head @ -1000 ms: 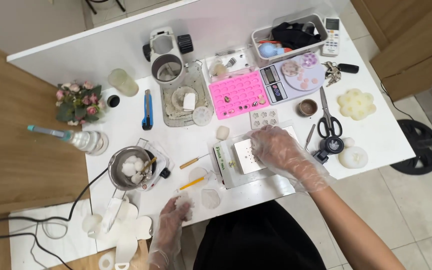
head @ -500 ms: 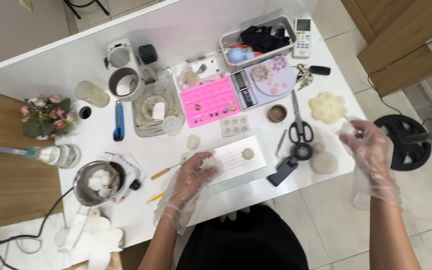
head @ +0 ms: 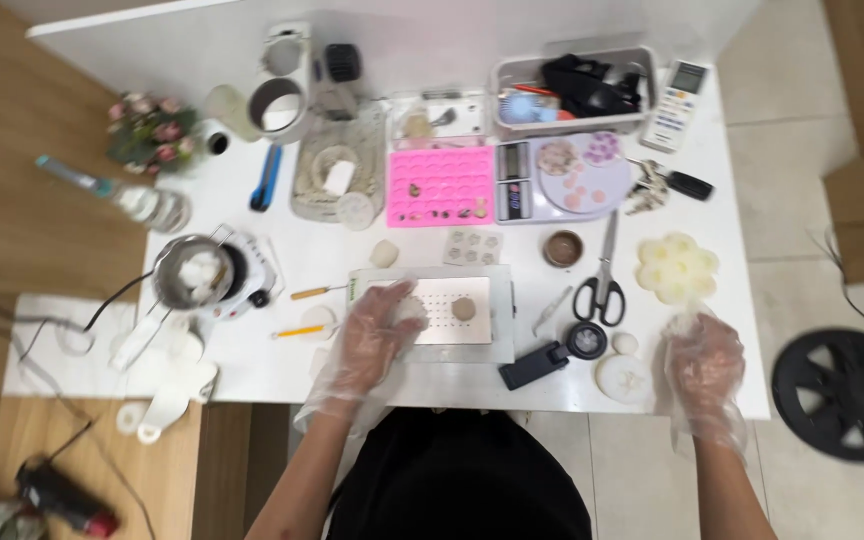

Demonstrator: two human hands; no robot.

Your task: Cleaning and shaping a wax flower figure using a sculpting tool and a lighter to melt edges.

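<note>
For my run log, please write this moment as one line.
left hand: gloved, resting on white plate | right hand: gloved, empty, at table edge near flower mould | brown disc on plate

Small scale [head: 432, 318] at the counter's [head: 432, 60] near edge with 1 disc [head: 464, 309] on it, scissors [head: 602, 278] to its right, mould tray [head: 441, 186] behind it, melting pot [head: 197, 274] to its left

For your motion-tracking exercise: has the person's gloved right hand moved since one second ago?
Yes. The gloved right hand left the white scale and swung rightward past the black-handled scissors to the table's right edge.
</note>
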